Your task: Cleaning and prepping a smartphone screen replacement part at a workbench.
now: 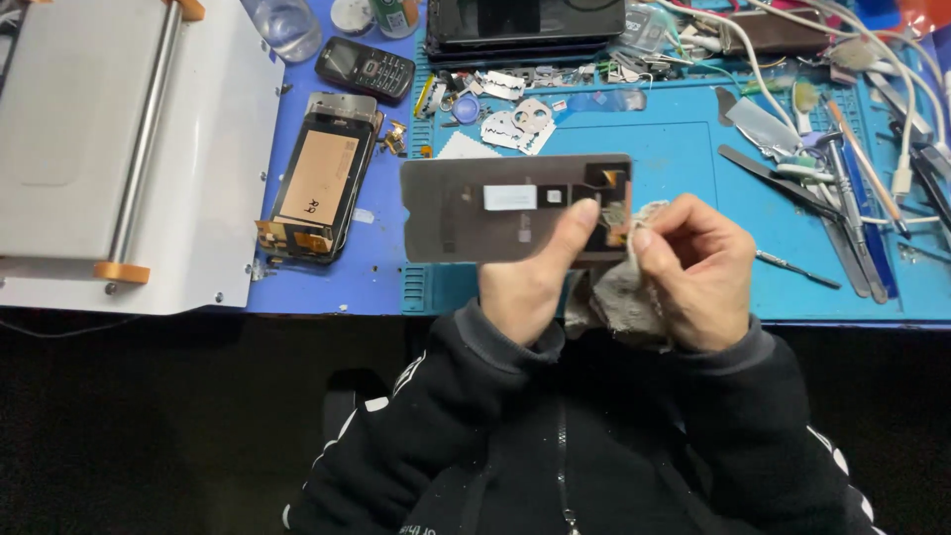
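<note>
Blue table (684,168) cluttered; our left hand (525,287) fingers pinch phone screen panel (466,208), right hand (693,272) fingers clamp grey cloth (619,297) wiping its corner, cleaning looks unfinished

A keypad phone (365,67), an opened phone (320,178) and tweezers (775,178) lie on the blue mat (684,159).

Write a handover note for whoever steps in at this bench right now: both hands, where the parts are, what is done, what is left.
Left hand: holds the grey phone screen panel flat above the blue mat, thumb on its back.
Right hand: fingers pinch a grey cloth against the panel's right end, by the flex cable.
Nearby: an opened phone frame lies left of the mat, beside the white machine; tools lie at the right.
Done: panel is out and in hand.
Left: wiping looks unfinished; how clean it is cannot be judged.
</note>
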